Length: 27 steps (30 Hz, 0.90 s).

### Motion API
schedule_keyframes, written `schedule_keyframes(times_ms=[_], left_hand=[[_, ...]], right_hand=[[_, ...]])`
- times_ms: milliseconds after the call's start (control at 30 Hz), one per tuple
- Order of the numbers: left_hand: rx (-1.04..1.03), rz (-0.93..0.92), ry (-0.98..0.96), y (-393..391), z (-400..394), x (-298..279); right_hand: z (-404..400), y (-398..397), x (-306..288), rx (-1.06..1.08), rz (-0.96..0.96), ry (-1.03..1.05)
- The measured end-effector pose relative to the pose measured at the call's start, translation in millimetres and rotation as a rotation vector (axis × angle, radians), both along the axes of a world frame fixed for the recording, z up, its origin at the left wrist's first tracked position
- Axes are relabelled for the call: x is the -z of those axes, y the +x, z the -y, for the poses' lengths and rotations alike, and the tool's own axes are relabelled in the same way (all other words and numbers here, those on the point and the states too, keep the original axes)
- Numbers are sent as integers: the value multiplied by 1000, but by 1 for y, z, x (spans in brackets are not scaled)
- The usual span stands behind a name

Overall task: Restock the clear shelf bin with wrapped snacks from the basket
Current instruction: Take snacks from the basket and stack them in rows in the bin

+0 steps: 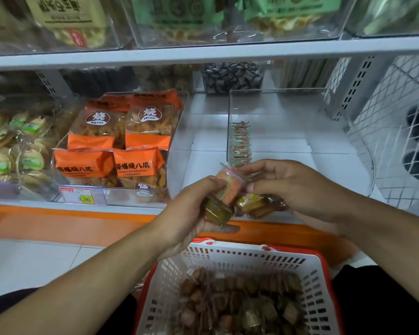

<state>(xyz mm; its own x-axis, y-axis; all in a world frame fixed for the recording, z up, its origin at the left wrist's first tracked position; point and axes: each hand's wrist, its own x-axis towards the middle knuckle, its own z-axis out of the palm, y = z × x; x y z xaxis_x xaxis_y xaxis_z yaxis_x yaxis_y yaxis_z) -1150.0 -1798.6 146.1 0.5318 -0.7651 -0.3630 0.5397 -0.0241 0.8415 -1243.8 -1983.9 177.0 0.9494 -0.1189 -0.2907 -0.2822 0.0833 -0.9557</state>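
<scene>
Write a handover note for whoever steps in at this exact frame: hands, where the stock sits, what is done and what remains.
Left hand: grips several wrapped snacks, held above the basket's far rim.
Right hand: holds more of the same bunch and pinches one packet.
Clear shelf bin: one row of snacks stands along its left wall; the rest of the bin is bare.
Basket: many wrapped snacks inside.
Done: first row started.
Left: place the handful in the bin, then keep moving stock from the basket.

left hand (194,209): fingers curled, gripping | right hand (293,187): fingers pinching
</scene>
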Motion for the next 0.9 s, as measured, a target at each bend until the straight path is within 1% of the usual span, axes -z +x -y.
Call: schedule_keyframes(times_ms=[100, 167, 233, 267, 367, 467, 600, 733, 833, 900], left_hand=[[-156, -6, 23, -2, 1, -1], [-191, -17, 75, -6, 1, 0], [-166, -42, 80, -11, 2, -1], [-147, -55, 58, -14, 3, -2], [-112, -57, -29, -18, 5, -3], [-157, -30, -72, -18, 6, -4], [-225, 88, -26, -15, 7, -5], [-228, 150, 8, -18, 7, -5], [-239, 151, -16, -18, 8, -7], [-253, 147, -42, -17, 8, -9]], right_hand=[[7, 3, -1, 199, 79, -159], [5, 2, -4, 295, 226, -162], [-3, 1, -4, 275, 383, -152], [-9, -1, -2, 244, 432, -182], [-23, -3, 7, 175, 500, -332], [-23, 0, 10, 159, 487, -383], [-15, 4, 7, 271, 346, -419], [-12, 4, 5, 270, 328, -330], [-11, 4, 5, 276, 342, -321], [-9, 4, 5, 305, 328, -251]])
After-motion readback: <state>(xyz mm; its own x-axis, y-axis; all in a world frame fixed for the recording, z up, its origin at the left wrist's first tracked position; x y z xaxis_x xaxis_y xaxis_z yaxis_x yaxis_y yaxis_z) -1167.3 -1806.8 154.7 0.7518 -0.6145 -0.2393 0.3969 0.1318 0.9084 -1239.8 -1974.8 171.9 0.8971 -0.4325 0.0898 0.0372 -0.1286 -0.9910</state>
